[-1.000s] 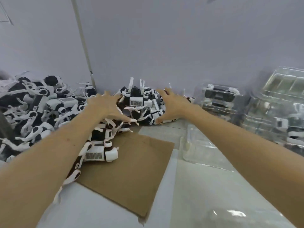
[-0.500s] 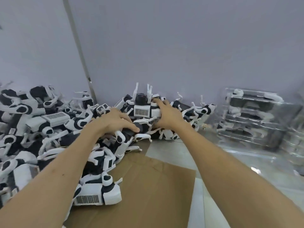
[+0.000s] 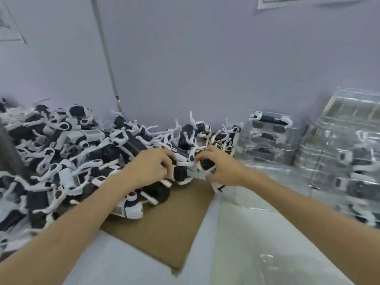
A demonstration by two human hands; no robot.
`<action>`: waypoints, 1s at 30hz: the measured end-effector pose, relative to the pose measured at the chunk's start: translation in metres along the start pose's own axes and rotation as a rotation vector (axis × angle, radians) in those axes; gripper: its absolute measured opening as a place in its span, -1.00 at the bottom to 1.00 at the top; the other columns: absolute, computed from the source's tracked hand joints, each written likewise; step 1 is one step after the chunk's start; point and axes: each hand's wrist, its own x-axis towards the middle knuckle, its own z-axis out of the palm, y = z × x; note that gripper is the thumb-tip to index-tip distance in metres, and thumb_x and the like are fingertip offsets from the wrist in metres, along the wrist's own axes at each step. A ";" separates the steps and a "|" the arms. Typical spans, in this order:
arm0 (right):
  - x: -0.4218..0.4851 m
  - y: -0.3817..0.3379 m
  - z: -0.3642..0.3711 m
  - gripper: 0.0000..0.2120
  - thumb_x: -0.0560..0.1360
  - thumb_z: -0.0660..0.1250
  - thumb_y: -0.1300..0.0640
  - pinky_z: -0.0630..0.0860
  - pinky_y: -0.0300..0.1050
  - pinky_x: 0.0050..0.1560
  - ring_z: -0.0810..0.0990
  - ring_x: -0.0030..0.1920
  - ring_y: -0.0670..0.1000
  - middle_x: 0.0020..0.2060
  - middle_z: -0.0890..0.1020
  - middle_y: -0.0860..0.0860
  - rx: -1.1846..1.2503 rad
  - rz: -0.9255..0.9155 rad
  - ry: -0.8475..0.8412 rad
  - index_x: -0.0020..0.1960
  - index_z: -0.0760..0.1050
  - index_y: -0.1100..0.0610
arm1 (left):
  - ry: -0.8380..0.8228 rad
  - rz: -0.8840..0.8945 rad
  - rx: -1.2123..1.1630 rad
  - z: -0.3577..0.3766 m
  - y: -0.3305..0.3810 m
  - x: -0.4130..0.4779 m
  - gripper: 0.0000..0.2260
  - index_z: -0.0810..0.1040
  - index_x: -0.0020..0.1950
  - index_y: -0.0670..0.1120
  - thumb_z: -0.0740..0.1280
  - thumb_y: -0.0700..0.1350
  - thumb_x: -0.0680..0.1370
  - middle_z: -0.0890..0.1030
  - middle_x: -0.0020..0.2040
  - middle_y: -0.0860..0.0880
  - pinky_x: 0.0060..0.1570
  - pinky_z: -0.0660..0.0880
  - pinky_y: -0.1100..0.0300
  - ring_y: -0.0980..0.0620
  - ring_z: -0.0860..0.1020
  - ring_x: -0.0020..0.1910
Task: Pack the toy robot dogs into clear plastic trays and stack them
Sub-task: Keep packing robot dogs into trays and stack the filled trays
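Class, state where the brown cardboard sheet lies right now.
In the head view, the cardboard sheet lies flat at lower centre, its left edge under the pile of toy robot dogs.

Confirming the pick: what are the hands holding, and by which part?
The right hand curls round the black-and-white body of a toy robot dog; the left hand grips toy parts beside it, whether the same dog cannot be told.

No readable text anywhere. Paper sheet (image 3: 308, 2) on the wall (image 3: 205, 58), top right: print too blurred. Second sheet (image 3: 8, 27) at the left edge: faint lines only, unreadable. Pale sticker panels (image 3: 91, 134) on some toy robot dogs (image 3: 67, 177) look like labels, but no characters or digits resolve. Clear plastic trays (image 3: 271, 138): no legible markings.
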 end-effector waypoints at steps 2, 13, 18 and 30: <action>-0.027 -0.016 0.001 -0.62 0.44 0.40 0.20 0.43 -0.12 -0.01 0.48 0.09 0.00 0.10 0.45 -0.06 -0.136 -0.077 -0.081 0.23 0.53 -0.07 | -0.056 0.089 -0.019 0.005 0.016 -0.022 -0.64 0.61 -0.30 0.18 0.28 -0.27 0.50 0.52 0.36 0.18 0.02 0.46 0.24 0.13 0.57 0.12; -0.063 -0.050 -0.056 -0.78 0.53 0.31 0.07 0.38 -0.16 -0.03 0.54 0.08 -0.09 0.11 0.57 -0.17 -0.221 0.018 0.117 0.13 0.61 -0.11 | 0.583 0.283 0.017 -0.023 0.064 -0.051 -0.81 0.64 -0.08 0.11 0.26 0.12 0.55 0.53 -0.24 0.24 -0.27 0.39 0.29 0.22 0.47 -0.27; 0.017 -0.032 -0.062 -0.25 0.42 0.45 -0.26 0.37 -0.01 0.29 0.46 0.29 0.08 0.47 0.32 0.06 -0.046 0.183 0.146 0.50 0.27 -0.04 | 0.233 -0.166 0.027 -0.057 0.002 0.022 -0.41 0.54 0.30 0.11 0.25 0.45 0.43 0.50 0.40 0.01 0.29 0.41 -0.04 -0.04 0.48 0.33; 0.198 0.033 -0.011 -0.35 0.35 0.45 -0.36 0.45 -0.16 -0.22 0.51 -0.18 -0.08 -0.12 0.52 -0.04 0.107 0.373 -0.065 0.24 0.42 0.03 | -0.177 -0.354 -0.268 0.015 -0.090 0.145 -0.26 0.40 0.47 0.12 0.20 0.51 0.42 0.18 0.60 0.01 0.49 0.12 -0.13 -0.07 0.12 0.57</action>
